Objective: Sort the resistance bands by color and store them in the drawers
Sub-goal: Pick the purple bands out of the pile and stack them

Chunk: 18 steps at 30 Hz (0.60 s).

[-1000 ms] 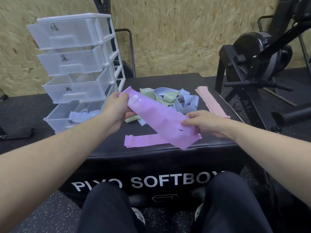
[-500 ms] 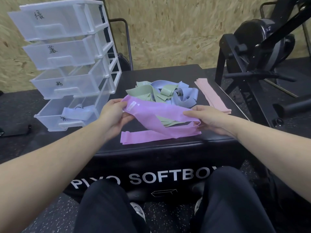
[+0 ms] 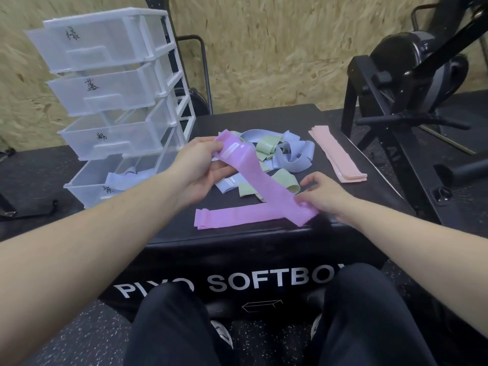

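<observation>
You hold one purple band (image 3: 260,180) between both hands.
Your left hand (image 3: 200,167) pinches its upper end; your right hand (image 3: 323,199) grips the lower end — above another purple band (image 3: 237,216).

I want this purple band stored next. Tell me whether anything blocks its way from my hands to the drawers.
Nothing visible does. The purple resistance band is held up by the left hand, its far end at the right hand. The clear plastic drawers stand pulled open just left, with only bare black box top between.
</observation>
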Tool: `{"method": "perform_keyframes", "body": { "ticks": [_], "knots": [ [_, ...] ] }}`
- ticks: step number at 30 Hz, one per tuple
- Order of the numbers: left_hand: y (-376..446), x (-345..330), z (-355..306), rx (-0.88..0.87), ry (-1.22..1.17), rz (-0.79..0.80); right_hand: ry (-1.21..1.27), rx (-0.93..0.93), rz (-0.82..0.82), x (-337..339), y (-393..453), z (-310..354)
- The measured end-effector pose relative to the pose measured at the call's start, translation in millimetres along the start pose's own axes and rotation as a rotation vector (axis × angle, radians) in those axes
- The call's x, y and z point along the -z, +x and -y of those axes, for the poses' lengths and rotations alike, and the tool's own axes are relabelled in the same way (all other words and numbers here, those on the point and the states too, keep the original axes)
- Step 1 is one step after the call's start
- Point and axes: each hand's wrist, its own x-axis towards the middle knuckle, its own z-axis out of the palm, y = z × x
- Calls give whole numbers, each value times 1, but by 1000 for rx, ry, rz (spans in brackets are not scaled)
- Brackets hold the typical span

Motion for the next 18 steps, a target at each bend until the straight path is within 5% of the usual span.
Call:
{"method": "perform_keyframes", "body": {
  "ticks": [4,12,18],
  "knots": [
    [-5,-20,-9,-19,5,48,49,189,-78,-14,-14,16],
    [-14,-43,-25,-56,134,45,238,325,303,-34,-44,48],
    [-17,-37,-30,-167,347,-59,242,337,353,-41,-49,48]
  ]
}}
